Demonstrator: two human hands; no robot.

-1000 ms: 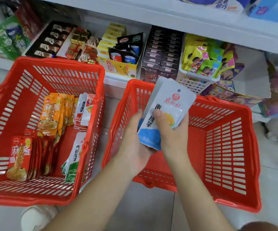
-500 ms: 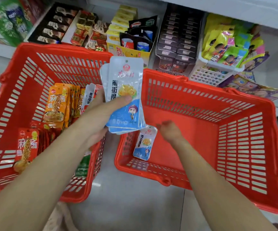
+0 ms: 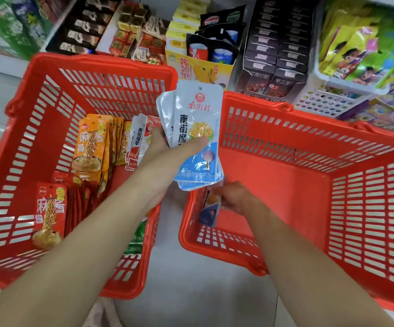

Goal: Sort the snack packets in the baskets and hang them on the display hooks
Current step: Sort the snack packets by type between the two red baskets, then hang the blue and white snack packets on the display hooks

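Note:
My left hand grips a stack of white-and-blue snack packets upright between the two red baskets, thumb across the front packet. My right hand is down inside the right basket and pinches a single blue packet standing against the basket's near left wall. The left basket holds orange packets, red packets, white-and-red packets and a green packet.
Shelves behind the baskets carry boxed snacks, a yellow carton and a white tray of colourful packets. Grey floor tiles show between and in front of the baskets.
A second ago both hands held the blue stack over the right basket. The left hand then carried the stack leftward, and the right hand dropped into the right basket and took hold of the single packet.

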